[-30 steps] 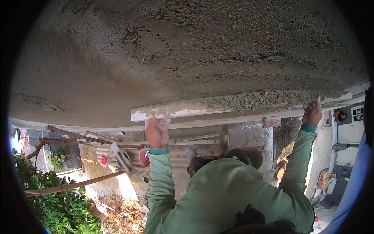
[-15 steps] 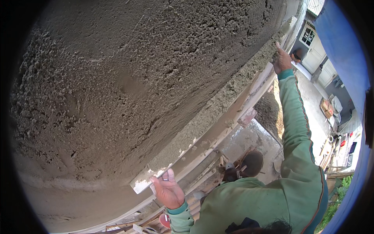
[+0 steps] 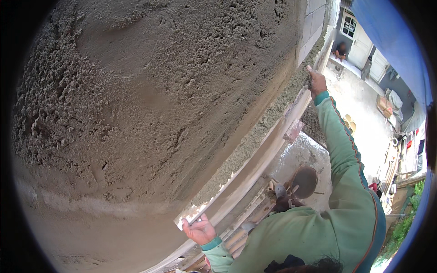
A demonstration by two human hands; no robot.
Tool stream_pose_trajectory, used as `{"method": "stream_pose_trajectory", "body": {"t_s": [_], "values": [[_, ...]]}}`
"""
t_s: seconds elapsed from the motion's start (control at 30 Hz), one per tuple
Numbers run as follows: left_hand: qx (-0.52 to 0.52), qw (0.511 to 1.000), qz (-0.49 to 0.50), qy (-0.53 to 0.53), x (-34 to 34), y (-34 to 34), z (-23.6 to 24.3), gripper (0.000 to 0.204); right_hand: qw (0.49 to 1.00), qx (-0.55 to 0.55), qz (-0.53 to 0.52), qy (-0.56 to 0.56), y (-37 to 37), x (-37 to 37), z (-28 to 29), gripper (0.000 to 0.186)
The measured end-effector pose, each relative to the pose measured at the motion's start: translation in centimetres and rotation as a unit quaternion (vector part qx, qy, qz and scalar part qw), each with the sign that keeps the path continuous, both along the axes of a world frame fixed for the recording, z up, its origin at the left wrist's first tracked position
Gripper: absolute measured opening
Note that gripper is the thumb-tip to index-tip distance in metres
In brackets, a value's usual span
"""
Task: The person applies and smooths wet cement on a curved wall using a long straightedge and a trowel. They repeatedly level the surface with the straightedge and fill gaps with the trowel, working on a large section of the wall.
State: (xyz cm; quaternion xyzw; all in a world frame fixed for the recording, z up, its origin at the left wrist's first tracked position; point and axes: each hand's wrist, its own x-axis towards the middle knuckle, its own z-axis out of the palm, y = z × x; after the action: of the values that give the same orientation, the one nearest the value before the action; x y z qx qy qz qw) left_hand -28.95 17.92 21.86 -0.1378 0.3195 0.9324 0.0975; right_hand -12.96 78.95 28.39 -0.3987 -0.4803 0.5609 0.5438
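A long straightedge [image 3: 241,169], its face caked with wet mortar, runs slantwise along the plastered wall [image 3: 150,100]. My left hand [image 3: 200,231] grips its near lower end, thumb on one side and fingers curled round the edge. Farther up at the right, my right hand [image 3: 317,84] holds the same bar, thumb raised along the mortar and the other fingers partly hidden. Rough grey mortar covers much of the wall, with smoother strips beside the bar and along the bottom.
Pale blocks [image 3: 313,27] show at the wall's upper right edge. Below stand a dark round pan [image 3: 305,181] and a wet board [image 3: 291,159]. Planks lie underneath my left arm. Another person [image 3: 340,51] sits far off near a white door, and a blue tarp [image 3: 396,41] hangs at the right.
The straightedge's near end and my left hand have shifted right and down in view. My right hand appears lower and slightly left. More pale block shows at the wall's upper right.
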Motion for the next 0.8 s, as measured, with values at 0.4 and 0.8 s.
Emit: {"method": "stream_pose_trajectory", "body": {"t_s": [0.4,0.8], "values": [[0.009,0.945,-0.156,-0.288,9.4,2.6,-8.0,0.047,0.889,0.151,-0.220,-0.371,1.8,8.5,-4.0,0.072],[-0.015,0.971,-0.144,-0.189,11.1,2.9,-9.1,0.046,0.970,-0.059,-0.051,-0.229,-1.5,0.6,-20.7,0.090]]}}
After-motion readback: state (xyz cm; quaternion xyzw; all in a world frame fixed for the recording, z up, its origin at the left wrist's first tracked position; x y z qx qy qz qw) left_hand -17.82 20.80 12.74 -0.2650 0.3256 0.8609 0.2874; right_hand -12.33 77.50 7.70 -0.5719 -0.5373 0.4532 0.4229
